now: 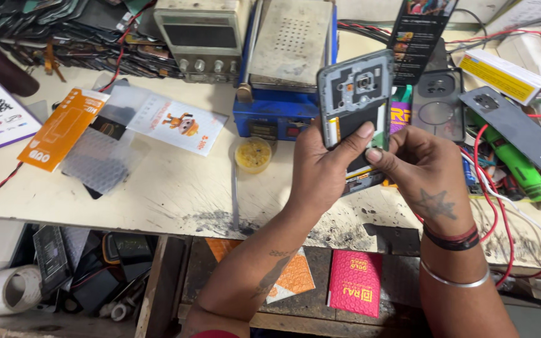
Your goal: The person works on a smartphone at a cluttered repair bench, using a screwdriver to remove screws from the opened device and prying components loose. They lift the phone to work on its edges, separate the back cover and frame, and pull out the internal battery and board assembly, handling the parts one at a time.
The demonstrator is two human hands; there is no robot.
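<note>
An opened smartphone [357, 94] with its back cover off shows its grey inner frame, camera module and battery area. I hold it upright over the workbench. My left hand [320, 166] grips its left edge, with the thumb pressed across the battery area. My right hand [424, 172] holds the lower right side, thumb tip meeting the left thumb on the phone's middle. The grey removed back cover [511, 125] lies flat to the right on the bench.
On the worn white workbench [176, 194]: a blue heating station [286, 69], a power supply unit [201, 37], a small yellow paste tin [253, 153], an orange packet [64, 128], a clear phone case [436, 103], red wires [502, 213], a green tool [521, 166]. A pink packet [355, 281] lies on the shelf below.
</note>
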